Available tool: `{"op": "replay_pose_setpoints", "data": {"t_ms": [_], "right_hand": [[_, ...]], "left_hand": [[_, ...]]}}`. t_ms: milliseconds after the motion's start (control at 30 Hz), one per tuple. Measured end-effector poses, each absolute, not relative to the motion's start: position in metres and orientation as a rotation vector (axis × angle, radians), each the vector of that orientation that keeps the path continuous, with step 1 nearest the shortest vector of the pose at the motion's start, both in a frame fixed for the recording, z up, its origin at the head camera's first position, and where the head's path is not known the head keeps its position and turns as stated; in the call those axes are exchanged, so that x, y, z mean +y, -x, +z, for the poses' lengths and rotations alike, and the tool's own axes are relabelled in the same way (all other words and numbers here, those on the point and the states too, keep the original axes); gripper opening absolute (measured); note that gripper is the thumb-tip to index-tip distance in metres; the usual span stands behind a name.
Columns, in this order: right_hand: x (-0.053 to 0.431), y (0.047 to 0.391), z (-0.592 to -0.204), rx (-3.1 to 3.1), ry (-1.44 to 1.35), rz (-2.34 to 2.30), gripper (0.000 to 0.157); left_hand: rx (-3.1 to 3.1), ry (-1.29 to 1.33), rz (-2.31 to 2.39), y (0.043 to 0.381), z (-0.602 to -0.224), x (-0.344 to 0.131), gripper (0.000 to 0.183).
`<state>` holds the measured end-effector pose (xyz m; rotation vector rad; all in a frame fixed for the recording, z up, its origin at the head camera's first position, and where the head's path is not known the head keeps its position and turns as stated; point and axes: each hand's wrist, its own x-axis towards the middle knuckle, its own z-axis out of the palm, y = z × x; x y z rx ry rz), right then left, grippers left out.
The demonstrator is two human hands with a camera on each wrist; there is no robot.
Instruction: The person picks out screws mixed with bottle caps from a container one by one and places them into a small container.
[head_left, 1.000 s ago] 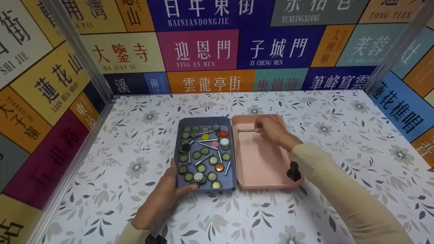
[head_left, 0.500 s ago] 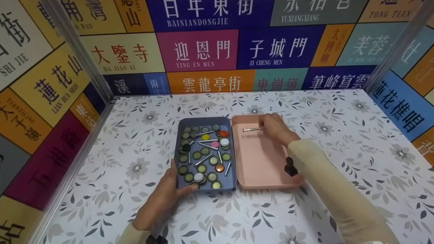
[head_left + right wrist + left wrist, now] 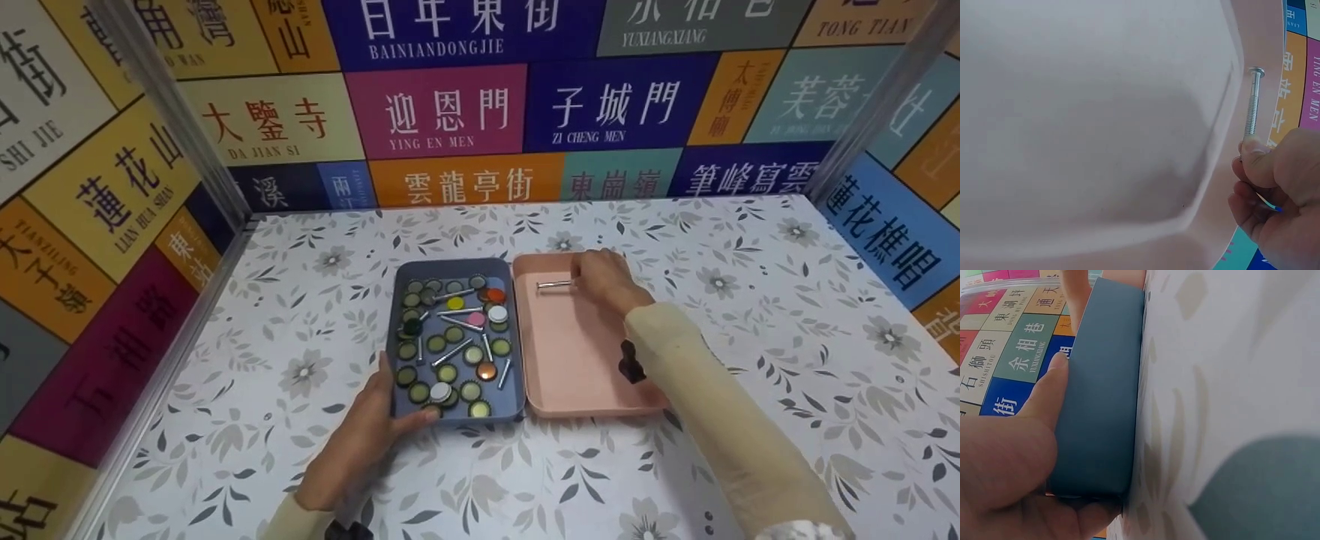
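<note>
My right hand (image 3: 604,279) is over the far end of the pink tray (image 3: 581,367). Between thumb and fingertips it pinches a silver screw (image 3: 553,285). In the right wrist view the screw (image 3: 1252,101) has its head away from the fingers and a threaded shank, its tip hidden by the thumb. Several similar screws and many bottle caps (image 3: 446,373) lie mixed in the blue-grey tray (image 3: 457,418). At that tray's near left corner, my left hand (image 3: 371,420) grips the wall, thumb over the front rim. The left wrist view shows the tray's side (image 3: 1100,394) beside the thumb.
Both trays stand side by side on a flower-patterned tablecloth (image 3: 300,367). Walls with coloured panels (image 3: 450,112) close off the back and both sides. Most caps lie hollow side up; some show orange, white, yellow or pink tops.
My right hand, with the screw, has shifted slightly right and away over the pink tray, and its forearm has swung left. My left hand has stayed on the blue-grey tray.
</note>
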<state>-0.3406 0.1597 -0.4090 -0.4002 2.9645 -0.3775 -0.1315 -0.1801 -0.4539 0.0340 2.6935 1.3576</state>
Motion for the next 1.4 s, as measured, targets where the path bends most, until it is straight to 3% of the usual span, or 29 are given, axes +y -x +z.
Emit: {"op": "replay_pose_setpoints", "data": {"t_ms": [567,833,1400], "right_hand": [[0.160,0.350,-0.419,3.053,0.454,-0.030,0.013],[0.158,0.346,-0.428,3.160,0.569,0.106,0.013],[0.158,0.342,-0.417,3.074,0.525,-0.028,0.011]], "left_hand": [[2.751,-0.160,1.376,0.132,-0.452,-0.178,0.123],[2.716,-0.099,1.409,0.133,-0.454,-0.177,0.122],[2.708,-0.011,1.327,0.130,-0.452,-0.178,0.126]]}}
